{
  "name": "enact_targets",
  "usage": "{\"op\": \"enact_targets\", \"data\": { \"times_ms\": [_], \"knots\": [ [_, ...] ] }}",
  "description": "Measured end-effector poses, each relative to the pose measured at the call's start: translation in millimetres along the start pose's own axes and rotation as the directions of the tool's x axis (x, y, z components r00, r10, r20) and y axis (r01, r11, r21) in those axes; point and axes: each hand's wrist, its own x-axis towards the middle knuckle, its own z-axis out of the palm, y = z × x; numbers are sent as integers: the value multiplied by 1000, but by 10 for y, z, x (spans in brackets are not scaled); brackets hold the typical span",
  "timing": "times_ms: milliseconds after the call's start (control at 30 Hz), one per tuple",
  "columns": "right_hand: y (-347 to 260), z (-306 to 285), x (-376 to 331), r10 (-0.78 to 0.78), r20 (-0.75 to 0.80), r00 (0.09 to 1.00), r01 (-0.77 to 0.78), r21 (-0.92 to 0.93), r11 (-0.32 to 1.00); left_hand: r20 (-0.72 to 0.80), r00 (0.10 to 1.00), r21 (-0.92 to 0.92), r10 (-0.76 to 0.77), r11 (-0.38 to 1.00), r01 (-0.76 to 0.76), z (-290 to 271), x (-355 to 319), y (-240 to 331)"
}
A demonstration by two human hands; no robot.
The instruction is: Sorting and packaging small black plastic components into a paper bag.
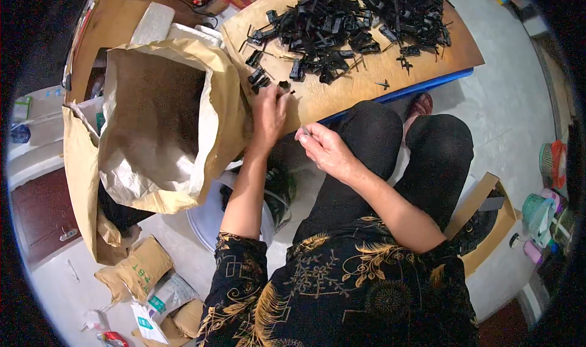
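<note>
My left hand [268,112] rests on the near edge of a wooden board [342,87], fingertips on small black plastic parts [259,79] lying loose there. My right hand [323,147] hovers just below the board's edge over my lap, pinching a thin sliver of something between thumb and forefinger. A large heap of black plastic clips [360,17] covers the far half of the board. Both hands are a few centimetres apart.
A big open brown paper sack [159,115] stands at my left, touching the board. A white bucket [207,216] with dark pieces sits below my left arm. A cardboard box [488,225] stands at my right. Small bags [143,274] lie on the floor.
</note>
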Motion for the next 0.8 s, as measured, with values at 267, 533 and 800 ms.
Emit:
{"op": "enact_targets", "data": {
  "times_ms": [267,533,800],
  "knots": [
    [-205,-22,-65,117,-163,980,-78,224,971,426,819,-768,-385,325,552,-396,-490,491],
    [-222,-72,-114,169,36,985,-173,167,971,452,832,-766,-320,338,546,-587,-858,814],
    [-232,-147,-207,81,134,988,-93,86,992,451,840,-738,-301,403,541,-660,-891,977]
  ]
}}
